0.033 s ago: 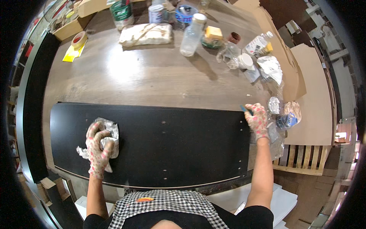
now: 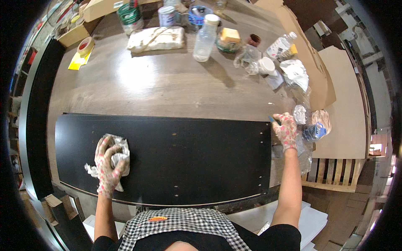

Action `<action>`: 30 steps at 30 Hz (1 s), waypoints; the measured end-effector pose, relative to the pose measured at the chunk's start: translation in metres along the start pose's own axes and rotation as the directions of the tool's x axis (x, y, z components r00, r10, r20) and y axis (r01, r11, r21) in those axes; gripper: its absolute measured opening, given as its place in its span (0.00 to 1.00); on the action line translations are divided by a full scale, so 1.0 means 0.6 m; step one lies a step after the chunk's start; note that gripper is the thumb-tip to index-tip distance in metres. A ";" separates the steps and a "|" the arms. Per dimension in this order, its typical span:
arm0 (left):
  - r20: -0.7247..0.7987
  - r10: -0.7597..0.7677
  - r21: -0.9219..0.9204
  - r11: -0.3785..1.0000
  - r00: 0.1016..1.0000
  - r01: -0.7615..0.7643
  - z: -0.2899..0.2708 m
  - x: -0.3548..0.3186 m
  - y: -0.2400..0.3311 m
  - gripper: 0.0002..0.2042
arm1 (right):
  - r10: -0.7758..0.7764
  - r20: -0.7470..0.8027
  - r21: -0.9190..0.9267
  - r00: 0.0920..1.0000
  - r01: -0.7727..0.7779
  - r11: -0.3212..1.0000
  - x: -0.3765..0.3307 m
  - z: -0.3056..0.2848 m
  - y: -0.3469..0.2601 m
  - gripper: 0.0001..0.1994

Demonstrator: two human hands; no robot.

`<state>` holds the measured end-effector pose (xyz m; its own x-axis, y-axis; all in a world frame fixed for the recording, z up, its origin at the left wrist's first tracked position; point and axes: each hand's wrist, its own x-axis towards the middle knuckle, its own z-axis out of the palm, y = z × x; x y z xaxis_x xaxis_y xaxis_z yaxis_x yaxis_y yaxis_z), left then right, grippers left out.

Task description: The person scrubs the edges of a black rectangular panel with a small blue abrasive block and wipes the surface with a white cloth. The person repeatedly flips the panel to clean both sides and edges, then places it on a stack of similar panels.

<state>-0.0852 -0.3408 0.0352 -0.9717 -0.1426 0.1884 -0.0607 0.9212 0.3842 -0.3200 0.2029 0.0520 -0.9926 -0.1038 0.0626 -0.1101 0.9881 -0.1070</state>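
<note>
While both gloved hands rest on it, the scene reads as follows:

Panel: a long black board [image 2: 188,159] with small drilled holes lies flat across the near half of the wooden table [image 2: 159,88], filling the view from 9 to 3 o'clock.

Left hand: the left hand [image 2: 106,165], in a spotted glove at 8 o'clock, is pressed palm-down with fingers curled over a crumpled grey cloth [image 2: 119,152], gripping it against the board's left end.

Right hand: the right hand [image 2: 286,130], at 3 o'clock, is closed over the board's right far corner; a small blue thing shows at its fingertips, too small to tell what.

Beside the right hand: crumpled clear plastic and foil [image 2: 310,121] lie just to its right.

Far edge, 12 o'clock: a clear plastic bottle [image 2: 206,38] stands upright beside a stained white bundle [image 2: 155,39]; a tape roll [image 2: 86,44] sits toward 11 o'clock.
</note>
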 end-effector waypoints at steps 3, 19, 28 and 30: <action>0.109 -0.069 0.048 0.997 0.992 0.064 0.009 -0.017 0.073 0.29 | 0.048 -0.233 0.144 0.971 -0.015 0.990 -0.010 -0.010 0.085 0.13; 0.048 0.728 -0.369 0.649 0.683 -0.665 0.352 0.229 0.637 0.28 | 0.683 -0.319 0.880 0.657 -0.062 0.470 -0.266 0.096 -0.033 0.25; -0.048 0.308 0.069 0.950 0.950 -0.305 0.159 0.139 0.172 0.28 | 0.654 -0.391 0.752 0.648 -0.185 0.633 -0.255 0.092 -0.026 0.24; -0.232 0.102 0.259 0.965 0.967 -0.040 0.103 0.139 -0.010 0.23 | 0.705 -0.346 0.792 0.619 -0.209 0.573 -0.250 0.090 -0.030 0.25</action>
<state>-0.1800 -0.3357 -0.0074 -0.8932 -0.1275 0.4311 -0.0788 0.9885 0.1289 -0.1717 0.1948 -0.0091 -0.6745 0.6715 0.3068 0.1045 0.4982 -0.8607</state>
